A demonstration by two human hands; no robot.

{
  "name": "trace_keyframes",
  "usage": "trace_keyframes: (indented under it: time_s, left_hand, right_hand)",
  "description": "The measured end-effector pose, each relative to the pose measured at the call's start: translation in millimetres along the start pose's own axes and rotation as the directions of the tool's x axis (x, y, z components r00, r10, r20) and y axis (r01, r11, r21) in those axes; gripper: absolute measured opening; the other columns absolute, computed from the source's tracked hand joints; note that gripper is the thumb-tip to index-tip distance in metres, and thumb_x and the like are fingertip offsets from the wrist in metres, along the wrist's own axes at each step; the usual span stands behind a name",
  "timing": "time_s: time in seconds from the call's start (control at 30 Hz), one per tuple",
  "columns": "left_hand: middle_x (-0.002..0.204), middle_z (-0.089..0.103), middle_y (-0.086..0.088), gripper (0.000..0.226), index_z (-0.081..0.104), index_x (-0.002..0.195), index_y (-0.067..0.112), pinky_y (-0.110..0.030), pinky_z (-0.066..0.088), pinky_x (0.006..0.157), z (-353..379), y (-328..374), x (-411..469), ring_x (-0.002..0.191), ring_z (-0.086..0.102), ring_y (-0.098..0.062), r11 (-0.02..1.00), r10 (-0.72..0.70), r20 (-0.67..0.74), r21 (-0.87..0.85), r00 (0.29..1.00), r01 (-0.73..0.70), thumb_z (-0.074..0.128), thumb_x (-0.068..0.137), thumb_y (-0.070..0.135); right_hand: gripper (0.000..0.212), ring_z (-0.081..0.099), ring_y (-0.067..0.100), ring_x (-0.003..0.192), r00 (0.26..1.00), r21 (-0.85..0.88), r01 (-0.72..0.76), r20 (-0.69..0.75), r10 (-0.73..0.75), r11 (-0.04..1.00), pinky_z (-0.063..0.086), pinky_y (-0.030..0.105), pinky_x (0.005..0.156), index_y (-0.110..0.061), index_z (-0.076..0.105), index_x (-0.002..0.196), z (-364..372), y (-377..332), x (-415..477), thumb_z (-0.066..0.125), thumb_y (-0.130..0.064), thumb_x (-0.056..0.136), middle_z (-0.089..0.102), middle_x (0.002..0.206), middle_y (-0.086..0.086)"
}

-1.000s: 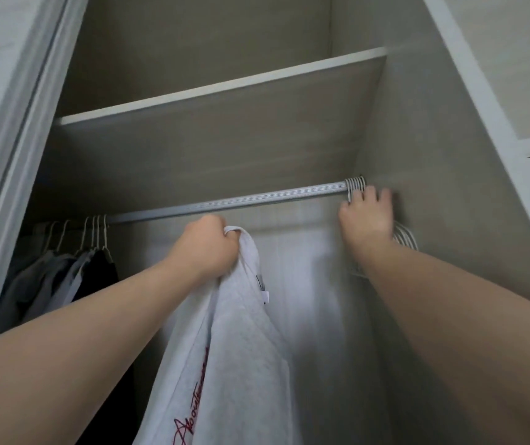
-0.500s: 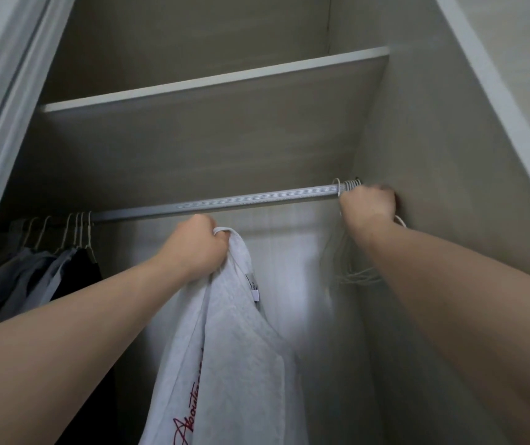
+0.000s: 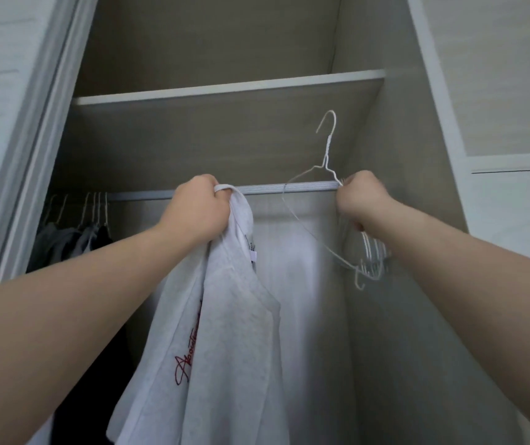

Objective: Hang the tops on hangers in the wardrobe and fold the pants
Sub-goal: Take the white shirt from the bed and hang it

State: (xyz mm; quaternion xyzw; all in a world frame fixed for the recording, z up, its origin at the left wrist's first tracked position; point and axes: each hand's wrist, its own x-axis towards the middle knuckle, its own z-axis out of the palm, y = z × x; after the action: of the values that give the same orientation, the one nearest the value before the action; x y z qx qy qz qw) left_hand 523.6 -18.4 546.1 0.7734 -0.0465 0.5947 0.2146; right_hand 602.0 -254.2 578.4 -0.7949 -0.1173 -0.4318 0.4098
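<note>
Head view: left hand (image 3: 199, 208) clutches grey top (image 3: 234, 332), red script; right hand (image 3: 361, 200) grips wire hanger (image 3: 328, 146)

A home: a fitted wardrobe (image 3: 401, 130) with hanging rail (image 3: 289, 188), shelf (image 3: 225, 88) and hung clothes (image 3: 64, 240).

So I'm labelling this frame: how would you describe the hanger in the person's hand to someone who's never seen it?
Follow the wardrobe rail rightward to the right hand. The white wire hanger it pinches is the only one with its hook standing above the rail; the spare hangers hang below the hand.
</note>
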Motion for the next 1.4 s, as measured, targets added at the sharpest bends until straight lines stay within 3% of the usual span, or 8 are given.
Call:
trace_keyframes:
  time_s: [0.2,0.5,0.67,0.9,1.03,1.13,1.23,1.4]
  left_hand:
    - [0.080,0.063,-0.012,0.031,0.059,0.086,0.003,-0.039,0.042,0.069,-39,22,-52,0.084,0.058,-0.035,0.998,0.018,0.026,-0.059,1.000,-0.017,0.047,0.103,0.027]
    - [0.063,0.051,-0.007,0.038,0.044,0.066,0.013,-0.036,0.027,0.056,-85,56,-124,0.062,0.047,-0.022,0.999,-0.045,0.176,-0.016,0.983,0.049,0.051,0.102,0.024]
    - [0.060,0.048,-0.005,0.042,0.043,0.062,0.013,-0.033,0.025,0.051,-101,80,-158,0.062,0.046,-0.026,0.999,-0.050,0.282,0.033,0.958,0.042,0.052,0.102,0.024]
    - [0.061,0.049,-0.004,0.045,0.046,0.058,0.012,-0.037,0.023,0.058,-116,112,-214,0.069,0.048,-0.028,0.998,-0.024,0.439,0.067,0.898,-0.006,0.056,0.100,0.025]
    - [0.066,0.055,-0.010,0.039,0.048,0.064,0.008,-0.035,0.048,0.063,-117,140,-260,0.072,0.060,-0.035,0.992,-0.119,0.573,0.026,0.811,0.127,0.053,0.099,0.024]
    - [0.070,0.053,-0.018,0.034,0.053,0.076,-0.006,-0.050,0.060,0.071,-117,159,-304,0.063,0.061,-0.030,0.958,-0.186,0.629,-0.054,0.755,0.280,0.051,0.098,0.019]
    - [0.067,0.046,-0.011,0.035,0.054,0.074,-0.004,-0.044,0.056,0.066,-119,180,-352,0.062,0.048,-0.020,0.938,-0.220,0.670,-0.053,0.709,0.341,0.051,0.099,0.020]
    - [0.063,0.039,-0.007,0.040,0.050,0.067,-0.003,-0.028,0.033,0.056,-133,218,-419,0.056,0.038,-0.015,0.934,-0.207,0.719,-0.057,0.664,0.352,0.054,0.098,0.023]
  right_hand:
    - [0.025,0.032,0.014,0.036,0.994,0.522,-0.104,0.077,0.075,0.847,0.026,0.016,0.038,-0.012,0.060,0.083,-41,7,-111,0.041,-0.003,0.095,0.041,0.057,0.008]
    - [0.019,0.026,0.013,0.040,0.978,0.779,-0.206,0.139,0.158,0.592,0.022,0.018,0.041,-0.018,0.049,0.081,-123,12,-249,0.058,-0.015,0.097,0.037,0.049,-0.005]
    - [0.016,0.021,0.012,0.042,0.953,0.706,-0.298,0.257,0.159,0.642,0.018,0.020,0.042,-0.009,0.064,0.092,-151,14,-272,0.056,-0.021,0.099,0.028,0.050,-0.006]
    - [0.025,0.018,0.012,0.041,0.970,0.739,-0.212,0.241,0.042,0.639,0.020,0.014,0.043,-0.008,0.076,0.089,-232,42,-355,0.059,-0.023,0.099,0.025,0.051,-0.006]
    - [0.020,0.017,0.013,0.041,0.955,0.708,-0.239,0.297,0.027,0.664,0.021,0.013,0.045,-0.012,0.076,0.088,-286,67,-426,0.062,-0.025,0.093,0.025,0.051,-0.005]
    - [0.037,0.019,0.014,0.041,0.938,0.601,-0.244,0.344,0.029,0.761,0.019,0.013,0.045,-0.015,0.077,0.086,-321,85,-476,0.065,-0.047,0.073,0.026,0.047,-0.002]
    - [0.041,0.019,0.016,0.044,0.903,0.507,-0.291,0.427,0.057,0.811,0.017,0.016,0.045,-0.018,0.078,0.085,-348,104,-512,0.064,-0.052,0.068,0.026,0.048,0.003]
    - [0.017,0.020,0.018,0.047,0.841,0.366,-0.345,0.530,0.111,0.864,0.016,0.024,0.046,-0.024,0.078,0.084,-376,131,-560,0.063,-0.027,0.091,0.028,0.048,0.005]
